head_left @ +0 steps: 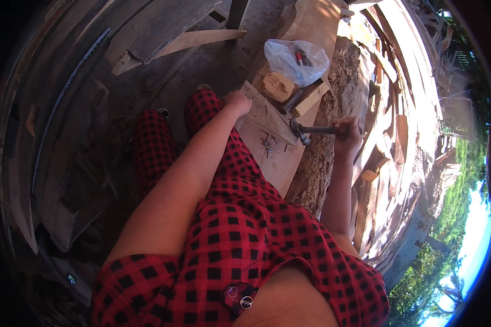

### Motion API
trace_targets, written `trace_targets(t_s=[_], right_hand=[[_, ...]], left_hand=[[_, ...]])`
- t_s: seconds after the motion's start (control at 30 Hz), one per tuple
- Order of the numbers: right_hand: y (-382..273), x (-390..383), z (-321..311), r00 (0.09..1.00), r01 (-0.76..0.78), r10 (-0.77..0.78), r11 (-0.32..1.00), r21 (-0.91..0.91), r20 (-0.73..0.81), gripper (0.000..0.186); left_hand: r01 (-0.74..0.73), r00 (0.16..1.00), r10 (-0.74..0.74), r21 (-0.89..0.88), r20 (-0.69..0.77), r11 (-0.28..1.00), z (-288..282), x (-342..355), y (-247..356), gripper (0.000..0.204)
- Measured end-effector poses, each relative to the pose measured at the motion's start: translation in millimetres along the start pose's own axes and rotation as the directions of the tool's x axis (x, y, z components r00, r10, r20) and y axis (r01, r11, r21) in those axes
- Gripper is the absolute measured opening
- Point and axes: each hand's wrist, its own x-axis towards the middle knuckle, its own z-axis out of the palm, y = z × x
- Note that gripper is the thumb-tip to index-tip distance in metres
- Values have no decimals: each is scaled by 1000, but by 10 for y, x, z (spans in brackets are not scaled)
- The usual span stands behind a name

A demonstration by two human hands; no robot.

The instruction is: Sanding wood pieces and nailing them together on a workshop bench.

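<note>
My right hand point(348, 131) is wrapped round the handle of a hammer point(321, 130). The hammer's metal head is at the right end of a short wooden board point(270, 120); whether they touch I cannot tell. Several nails appear to stick up from this board, which lies across a wider plank point(283, 166). At the board's far left end, my left hand point(238, 102) is closed on its edge, the fingertips partly hidden. Loose nails point(267, 143) lie in a small heap on the plank, just nearer to me than the board.
Beyond the board sit a rough wood block point(278, 86), a dark cylindrical piece point(293, 102), a pale wood offcut point(311, 98) and a clear plastic bag point(275, 53) with a red-and-black item inside. A bark-edged log point(311, 182) runs along the right. Scrap timber point(163, 32) is stacked at left.
</note>
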Motion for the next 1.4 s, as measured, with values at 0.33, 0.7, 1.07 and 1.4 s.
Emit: trace_targets(t_s=[0.33, 0.7, 1.07, 1.4], right_hand=[[-299, -436, 512, 952, -69, 164, 938, -339, 260, 27], [183, -568, 782, 896, -89, 362, 715, -693, 259, 28], [76, -670, 1168, 867, -21, 389, 651, -759, 310, 29], [-179, -710, 1006, 902, -67, 341, 716, -695, 264, 28]], left_hand=[[52, 994, -53, 7, 91, 999, -39, 12, 35, 49], [39, 998, -38, -11, 56, 999, -29, 16, 21, 52], [60, 988, -57, -19, 143, 998, -35, 31, 29, 61], [-519, 765, 567, 228, -306, 824, 21, -809, 151, 42]])
